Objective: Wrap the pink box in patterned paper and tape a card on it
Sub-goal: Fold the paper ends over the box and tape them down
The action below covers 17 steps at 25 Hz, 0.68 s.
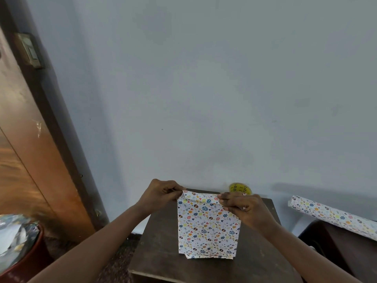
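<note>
Pale blue-grey wall fills most of what we see, and against its foot stands a small dark wooden table [159, 242]. On the middle of that table lies the parcel of patterned paper [208, 227], white with little coloured eggs, hearts and leaves. Its long axis runs from our near side straight toward the wall, with the near end folded flat and the far end loose and rumpled. We cannot see the pink box itself; the paper covers it completely. Our left hand [159, 194] pinches the far left corner of the paper between thumb and curled fingers. Our right hand [244, 207] pinches the far right corner the same way, so the two hands sit apart across the parcel's width. Just behind the right hand a yellow tape roll [237, 187] stands half hidden by the knuckles, its print too small to read. To the right, a spare roll of the same paper [330, 216] lies on another dark surface, cut off by the frame edge. A wooden door [30, 160] stands at the left.
</note>
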Available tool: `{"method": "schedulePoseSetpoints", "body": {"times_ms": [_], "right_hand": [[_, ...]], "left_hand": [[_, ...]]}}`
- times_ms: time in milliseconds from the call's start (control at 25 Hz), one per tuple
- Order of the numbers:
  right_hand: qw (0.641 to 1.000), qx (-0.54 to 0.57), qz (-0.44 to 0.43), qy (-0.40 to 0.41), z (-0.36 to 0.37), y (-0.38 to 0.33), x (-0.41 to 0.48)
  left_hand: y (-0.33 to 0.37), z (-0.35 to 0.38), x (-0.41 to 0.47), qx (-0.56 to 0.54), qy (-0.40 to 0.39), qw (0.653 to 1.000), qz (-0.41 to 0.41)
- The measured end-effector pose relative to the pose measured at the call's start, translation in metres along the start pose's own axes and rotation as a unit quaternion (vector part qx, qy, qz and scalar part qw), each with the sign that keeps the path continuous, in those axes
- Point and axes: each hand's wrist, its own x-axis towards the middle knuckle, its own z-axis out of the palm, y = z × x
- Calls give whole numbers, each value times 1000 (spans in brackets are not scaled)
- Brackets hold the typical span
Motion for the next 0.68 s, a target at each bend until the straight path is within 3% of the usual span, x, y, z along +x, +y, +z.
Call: {"method": "schedulePoseSetpoints", "body": {"times_ms": [80,160,240,400,520,680], "right_hand": [[1000,-5,-4,6,0,3,-3],[999,-23,-25,11,0,3,-5],[997,-52,-52,17,1,2,-7],[987,-114,-104,37,5,3,-13],[982,-138,-121,37,5,6,-11],[980,-151,-124,23,4,11,-8]], "left_hand": [[5,-4,5,-77,-27,994,-71],[12,-8,9,-107,-63,990,-67],[24,-6,12,-116,-104,986,-62],[38,11,17,-107,-159,971,-141],[38,16,18,-148,-128,961,-196],[32,26,10,-93,-44,980,-172]]}}
